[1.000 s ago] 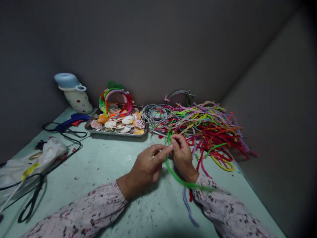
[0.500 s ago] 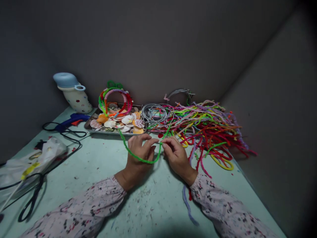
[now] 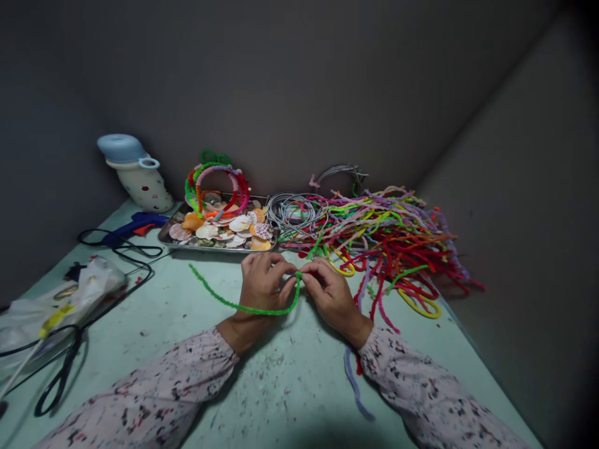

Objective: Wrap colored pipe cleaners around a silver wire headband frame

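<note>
Green pipe cleaner (image 3: 248, 309) gripped by the left hand (image 3: 262, 293) and right hand (image 3: 331, 298), fingers (image 3: 284, 269) closed

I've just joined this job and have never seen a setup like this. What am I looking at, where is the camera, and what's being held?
This is one view, from a camera worn on a person's head, looking down at their own bare hands. The left hand and right hand pinch a green pipe cleaner between their fingertips. On the pale green table lie a heap of coloured pipe cleaners, a metal tray of seashells, a blue glue gun and black scissors.
</note>
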{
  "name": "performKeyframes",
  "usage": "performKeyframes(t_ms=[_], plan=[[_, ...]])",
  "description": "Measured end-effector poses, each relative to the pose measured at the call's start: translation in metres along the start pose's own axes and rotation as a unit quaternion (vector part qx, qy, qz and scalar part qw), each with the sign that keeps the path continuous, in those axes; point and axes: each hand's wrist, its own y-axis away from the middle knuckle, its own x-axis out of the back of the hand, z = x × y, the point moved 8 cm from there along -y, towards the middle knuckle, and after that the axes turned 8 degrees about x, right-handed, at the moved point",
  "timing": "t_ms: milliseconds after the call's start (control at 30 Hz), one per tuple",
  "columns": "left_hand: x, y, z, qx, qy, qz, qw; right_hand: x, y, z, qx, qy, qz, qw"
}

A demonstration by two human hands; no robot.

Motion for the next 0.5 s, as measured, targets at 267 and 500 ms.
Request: performKeyframes(t_ms=[267, 500], plan=[[-0.0003, 0.0012, 0.0005, 0.002, 0.015, -0.018, 1.0, 0.0001, 0.0, 0.0, 0.001, 0.0, 0.004, 1.0], [-0.0023, 0.0019, 0.0006, -0.006, 0.023, -0.022, 0.999, 0.0007, -0.0008, -0.0004, 0.004, -0.001, 0.004, 1.0]])
